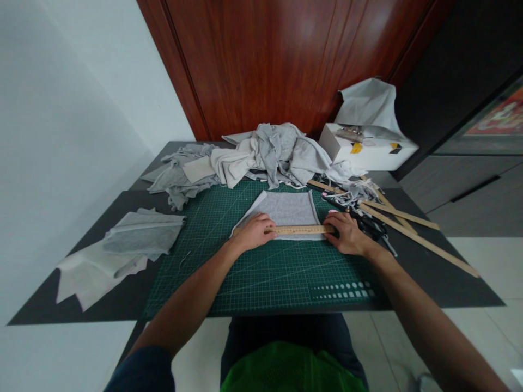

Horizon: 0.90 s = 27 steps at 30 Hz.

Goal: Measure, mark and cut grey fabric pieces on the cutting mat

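Observation:
A wooden ruler [300, 230] lies crosswise over the near part of a light grey piece of cloth [288, 206]. My left hand [254, 231] grips the ruler toward its left end, fingers closed at the cloth's lower left. At the other end, my right hand [345, 231] has its fingers closed around the ruler, by the cloth's right edge. Under the cloth is a green cutting mat [261, 277] with a printed grid. Both ruler ends are partly hidden by my hands.
Heaped grey and white fabric [269, 155] runs along the back. Folded cloth pieces [141, 237] lie at left. To the right are wooden strips [420, 245], black-handled tools [370, 224] and tangled cloth scraps [359, 193]. A white box [368, 155] stands at back right.

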{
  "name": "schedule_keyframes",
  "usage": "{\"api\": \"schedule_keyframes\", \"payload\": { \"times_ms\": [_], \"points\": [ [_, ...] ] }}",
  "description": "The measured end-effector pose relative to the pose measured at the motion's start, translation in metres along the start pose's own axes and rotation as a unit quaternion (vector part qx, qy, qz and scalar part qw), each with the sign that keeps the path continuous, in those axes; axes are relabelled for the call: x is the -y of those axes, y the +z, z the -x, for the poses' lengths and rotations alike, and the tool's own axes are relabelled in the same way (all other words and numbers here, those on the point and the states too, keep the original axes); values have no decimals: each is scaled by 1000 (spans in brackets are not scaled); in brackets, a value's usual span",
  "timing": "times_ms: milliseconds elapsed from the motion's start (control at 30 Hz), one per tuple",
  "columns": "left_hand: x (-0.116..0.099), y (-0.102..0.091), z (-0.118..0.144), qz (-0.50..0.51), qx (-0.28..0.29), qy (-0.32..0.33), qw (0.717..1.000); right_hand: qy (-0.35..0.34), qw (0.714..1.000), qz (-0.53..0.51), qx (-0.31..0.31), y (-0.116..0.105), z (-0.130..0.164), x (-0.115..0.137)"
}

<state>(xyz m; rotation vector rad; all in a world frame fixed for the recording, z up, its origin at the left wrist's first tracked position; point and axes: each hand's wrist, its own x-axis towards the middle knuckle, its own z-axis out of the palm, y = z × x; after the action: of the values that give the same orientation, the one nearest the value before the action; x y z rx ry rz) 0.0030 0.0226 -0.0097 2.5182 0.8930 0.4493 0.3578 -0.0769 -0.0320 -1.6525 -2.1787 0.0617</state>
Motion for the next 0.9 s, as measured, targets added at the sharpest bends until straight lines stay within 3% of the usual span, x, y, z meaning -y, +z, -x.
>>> {"api": "schedule_keyframes", "payload": {
  "times_ms": [300,667,900],
  "points": [
    [0,-2,1,8,-5,2,1000,-91,991,-90,50,2,-12,12],
    [4,1,2,23,-16,18,999,-74,993,-85,29,-7,2,-16],
    [5,1,3,13,-19,31,999,-75,992,-92,46,-15,8,-27]
  ]
}}
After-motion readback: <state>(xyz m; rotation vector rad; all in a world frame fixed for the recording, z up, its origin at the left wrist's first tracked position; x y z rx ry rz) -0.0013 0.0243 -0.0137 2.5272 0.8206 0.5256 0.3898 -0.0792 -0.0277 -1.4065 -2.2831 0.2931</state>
